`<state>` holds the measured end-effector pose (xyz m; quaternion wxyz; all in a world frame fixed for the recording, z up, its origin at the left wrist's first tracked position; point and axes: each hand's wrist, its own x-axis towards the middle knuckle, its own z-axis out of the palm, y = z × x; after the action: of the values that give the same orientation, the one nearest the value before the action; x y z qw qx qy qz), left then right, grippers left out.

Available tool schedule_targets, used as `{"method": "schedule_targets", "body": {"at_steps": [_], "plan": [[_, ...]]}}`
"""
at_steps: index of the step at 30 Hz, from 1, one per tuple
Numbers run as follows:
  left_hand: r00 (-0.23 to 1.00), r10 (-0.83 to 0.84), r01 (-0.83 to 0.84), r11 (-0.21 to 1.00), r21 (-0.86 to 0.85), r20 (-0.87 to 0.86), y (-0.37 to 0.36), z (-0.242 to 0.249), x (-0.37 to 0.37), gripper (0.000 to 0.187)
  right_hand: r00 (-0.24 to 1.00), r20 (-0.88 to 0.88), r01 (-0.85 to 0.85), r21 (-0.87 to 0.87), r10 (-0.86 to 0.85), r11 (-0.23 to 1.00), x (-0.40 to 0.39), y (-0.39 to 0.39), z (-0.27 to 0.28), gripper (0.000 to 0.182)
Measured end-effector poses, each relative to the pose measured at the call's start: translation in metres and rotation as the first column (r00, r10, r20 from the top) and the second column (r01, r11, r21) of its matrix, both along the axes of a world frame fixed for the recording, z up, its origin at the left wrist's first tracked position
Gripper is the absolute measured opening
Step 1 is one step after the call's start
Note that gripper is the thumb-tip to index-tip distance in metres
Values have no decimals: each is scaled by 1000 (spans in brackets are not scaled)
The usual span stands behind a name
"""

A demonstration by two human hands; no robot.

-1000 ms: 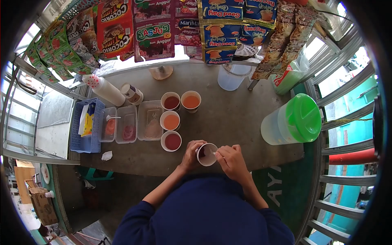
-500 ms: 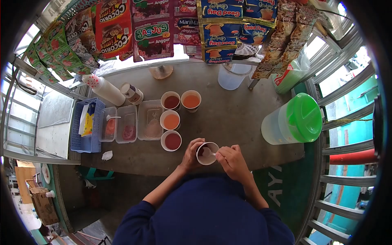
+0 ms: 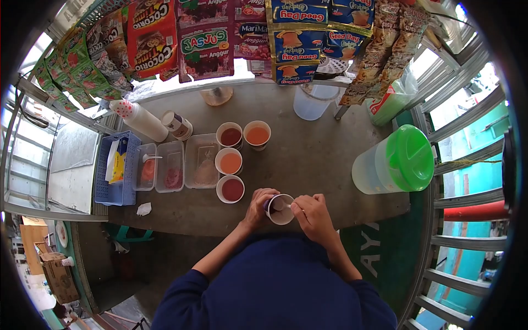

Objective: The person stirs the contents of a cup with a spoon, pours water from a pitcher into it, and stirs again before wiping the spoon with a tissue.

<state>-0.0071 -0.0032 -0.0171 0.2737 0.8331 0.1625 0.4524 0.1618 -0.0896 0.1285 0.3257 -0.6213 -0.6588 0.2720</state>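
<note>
Paper cup [image 3: 281, 215] had tipped slightly since the earlier frame, left hand [image 3: 257, 208] kept fingers clamped around it, right hand [image 3: 313, 216] pinched a spoon [image 3: 286, 205] inside, all near the table's [image 3: 313, 159] front edge

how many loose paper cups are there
5: the back left cup, the back right cup, the middle cup and the front cup standing together, plus the held cup.
</note>
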Motion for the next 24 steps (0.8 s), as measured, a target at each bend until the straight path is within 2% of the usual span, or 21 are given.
{"method": "schedule_targets", "body": {"at_steps": [2, 6, 9, 12, 14, 18, 20, 24], "plan": [[998, -44, 46, 997, -55, 33, 0, 6, 0, 90, 1000, -11, 11, 51, -11, 999, 0, 1, -2, 22], [999, -43, 44, 997, -57, 19, -1, 12, 3, 94, 998, -59, 26, 20, -25, 999, 1, 1, 1, 22], [999, -37, 41, 994, -104, 38, -2, 8, 3, 87, 999, -8, 42, 85, -41, 996, 1, 1, 0, 23], [1000, -7, 7, 997, -72, -9, -2, 9, 1, 76, 999, -35, 21, 30, -20, 999, 1, 1, 1, 22], [996, 33, -33, 999, 3, -86, -1, 15, -2, 70, 998, 66, 17, 84, -22, 996, 0, 1, 0, 23], [999, 30, -31, 999, -34, -21, -2, 18, 0, 67, 1000, -27, -11, -2, 11, 1000, -1, -1, 0, 22], [1000, -3, 3, 998, -68, 10, 0, 11, -1, 66, 996, 81, 15, 90, -23, 996, -2, 0, -3, 22], [999, 7, -6, 1000, -24, 40, 0, 10, 2, 68, 999, -44, -6, 4, 6, 1000, -2, 0, -1, 22]]}}
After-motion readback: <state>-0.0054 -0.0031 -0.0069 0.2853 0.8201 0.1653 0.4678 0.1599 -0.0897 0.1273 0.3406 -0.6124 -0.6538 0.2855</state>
